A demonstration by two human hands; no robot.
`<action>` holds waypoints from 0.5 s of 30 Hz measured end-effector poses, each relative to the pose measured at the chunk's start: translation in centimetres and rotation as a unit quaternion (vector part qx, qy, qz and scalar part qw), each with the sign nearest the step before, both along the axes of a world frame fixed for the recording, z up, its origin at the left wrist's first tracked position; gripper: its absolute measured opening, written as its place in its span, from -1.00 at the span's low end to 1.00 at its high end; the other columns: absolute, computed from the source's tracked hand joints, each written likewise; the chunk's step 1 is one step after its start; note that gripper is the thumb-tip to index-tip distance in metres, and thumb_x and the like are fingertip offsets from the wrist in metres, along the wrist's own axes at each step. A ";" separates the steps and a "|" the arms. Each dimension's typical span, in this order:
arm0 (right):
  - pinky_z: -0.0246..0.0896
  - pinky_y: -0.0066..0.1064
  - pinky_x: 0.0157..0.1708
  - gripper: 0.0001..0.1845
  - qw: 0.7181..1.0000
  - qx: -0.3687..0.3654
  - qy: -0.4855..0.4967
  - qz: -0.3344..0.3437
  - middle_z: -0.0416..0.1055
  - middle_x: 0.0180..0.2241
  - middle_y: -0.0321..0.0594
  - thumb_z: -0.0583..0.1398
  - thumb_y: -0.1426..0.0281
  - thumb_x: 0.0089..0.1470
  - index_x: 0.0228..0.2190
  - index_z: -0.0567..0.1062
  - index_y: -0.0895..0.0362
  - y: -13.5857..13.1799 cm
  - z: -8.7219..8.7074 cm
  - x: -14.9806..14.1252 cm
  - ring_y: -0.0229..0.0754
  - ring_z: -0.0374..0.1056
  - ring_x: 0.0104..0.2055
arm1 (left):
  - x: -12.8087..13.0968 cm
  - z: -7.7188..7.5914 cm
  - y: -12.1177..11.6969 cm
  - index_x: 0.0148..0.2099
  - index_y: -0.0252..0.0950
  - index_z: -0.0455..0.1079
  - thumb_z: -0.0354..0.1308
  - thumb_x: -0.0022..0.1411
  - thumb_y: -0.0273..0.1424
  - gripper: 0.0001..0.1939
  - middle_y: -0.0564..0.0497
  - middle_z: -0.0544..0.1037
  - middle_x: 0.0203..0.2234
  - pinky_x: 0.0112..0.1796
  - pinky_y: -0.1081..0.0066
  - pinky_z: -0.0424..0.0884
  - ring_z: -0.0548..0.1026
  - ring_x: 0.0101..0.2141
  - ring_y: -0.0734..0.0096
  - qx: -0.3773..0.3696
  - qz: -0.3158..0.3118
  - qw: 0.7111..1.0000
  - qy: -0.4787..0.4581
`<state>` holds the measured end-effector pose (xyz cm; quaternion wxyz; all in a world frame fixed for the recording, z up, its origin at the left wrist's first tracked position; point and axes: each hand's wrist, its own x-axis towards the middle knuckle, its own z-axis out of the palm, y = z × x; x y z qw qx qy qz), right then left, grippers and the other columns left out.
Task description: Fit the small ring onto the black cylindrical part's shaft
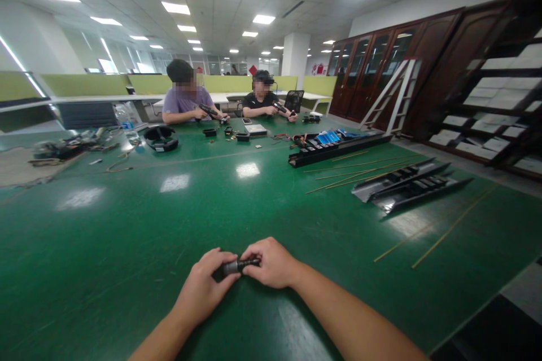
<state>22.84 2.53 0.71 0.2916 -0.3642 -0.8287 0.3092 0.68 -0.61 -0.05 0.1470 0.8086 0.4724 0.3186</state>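
Low in the middle of the view, both my hands meet at a small grey-and-black cylinder with a thin dark ringed shaft. My left hand wraps its thumb and fingers around the thick grey end, partly hiding it. At the thin end, my right hand pinches the shaft between thumb and fingers. The piece lies nearly level, just over the green table. Its exact kind cannot be made out.
Black metal channels and thin yellowish rods lie at the right. A longer black channel holds blue-wrapped parts. A black headset sits far left. Across the table, two people hold dark tools. A ladder stands behind.
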 end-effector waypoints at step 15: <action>0.16 -0.50 -0.45 -0.79 1.000 -0.027 0.008 -0.009 0.55 -0.42 -0.29 0.30 0.38 -0.08 -0.30 0.60 0.10 0.0 -0.1 0.0 -0.27 0.39 -0.46 | -0.1 -0.1 0.1 -0.05 -0.09 0.45 0.27 0.18 -0.28 -0.73 0.06 0.60 -0.18 0.13 0.01 0.36 0.53 -0.06 0.21 0.010 0.002 1.000 -0.001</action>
